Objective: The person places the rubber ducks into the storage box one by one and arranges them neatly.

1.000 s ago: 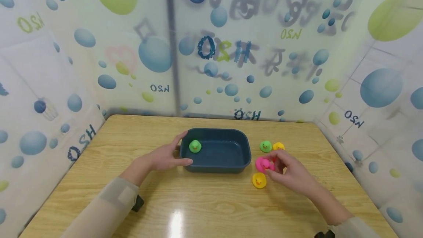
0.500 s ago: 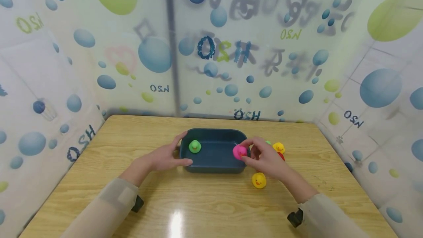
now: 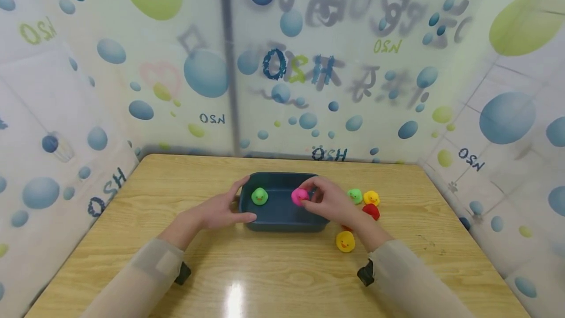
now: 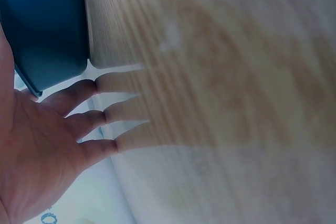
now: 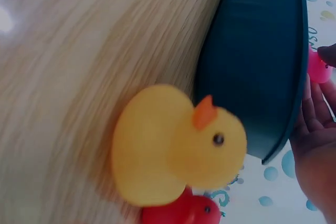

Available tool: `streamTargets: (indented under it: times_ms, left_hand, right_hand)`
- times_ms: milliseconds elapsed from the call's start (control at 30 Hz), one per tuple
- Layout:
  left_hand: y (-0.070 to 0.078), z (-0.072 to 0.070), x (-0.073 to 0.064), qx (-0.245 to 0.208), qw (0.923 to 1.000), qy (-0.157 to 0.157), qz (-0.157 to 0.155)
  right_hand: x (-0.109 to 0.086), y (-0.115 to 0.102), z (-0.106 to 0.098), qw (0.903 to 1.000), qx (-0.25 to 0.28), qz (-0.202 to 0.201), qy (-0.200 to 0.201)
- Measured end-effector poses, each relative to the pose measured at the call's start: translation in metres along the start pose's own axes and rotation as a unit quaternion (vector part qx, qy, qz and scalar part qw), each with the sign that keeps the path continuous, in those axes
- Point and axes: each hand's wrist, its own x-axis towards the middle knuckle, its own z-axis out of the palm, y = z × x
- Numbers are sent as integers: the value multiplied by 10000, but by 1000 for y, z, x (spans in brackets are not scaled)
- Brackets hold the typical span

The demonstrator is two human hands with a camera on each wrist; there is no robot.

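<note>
My right hand (image 3: pixel 332 205) pinches a pink toy duck (image 3: pixel 299 197) between thumb and fingers over the right half of a dark blue-green bin (image 3: pixel 284 226). A green toy duck (image 3: pixel 259 196) sits inside the bin at its left. At the bin's left end my left hand (image 3: pixel 218 210) lies spread, thumb at the near rim and index finger at the far corner. In the left wrist view its other fingers (image 4: pixel 86 93) stretch out straight beside the bin. Below my right wrist are a yellow duck (image 3: pixel 345 242) and a red duck (image 5: pixel 178 208), the latter mostly hidden in the head view.
Right of the bin on the wooden table (image 3: pixel 282 278) stand another green duck (image 3: pixel 355 196), another yellow duck (image 3: pixel 371 198) and a red one (image 3: pixel 371 211). A patterned curtain (image 3: pixel 282 126) closes off the table's back and sides.
My right hand has taken hold of the pink duck and carried it left from the table, past the bin's right rim, to above its inside. My left hand has stayed in place.
</note>
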Motion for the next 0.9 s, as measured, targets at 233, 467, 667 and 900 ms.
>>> streamTargets:
  times_ms: [233,467,667,900]
  left_hand:
    - [-2,1,1,-21,10000,15,-43]
    - [-2,1,1,-31,10000,14,-18]
    - [0,0,0,-52,10000,-11,-28]
    - [1,0,0,-64,10000,-22,-64]
  right_hand:
    - [20,-1,14,9997,-32,190,-150]
    - [35,1,31,9990,12,344,-279]
    - [47,1,42,9983,-115,473,-318]
    - [59,3,52,9973,-300,534,-395]
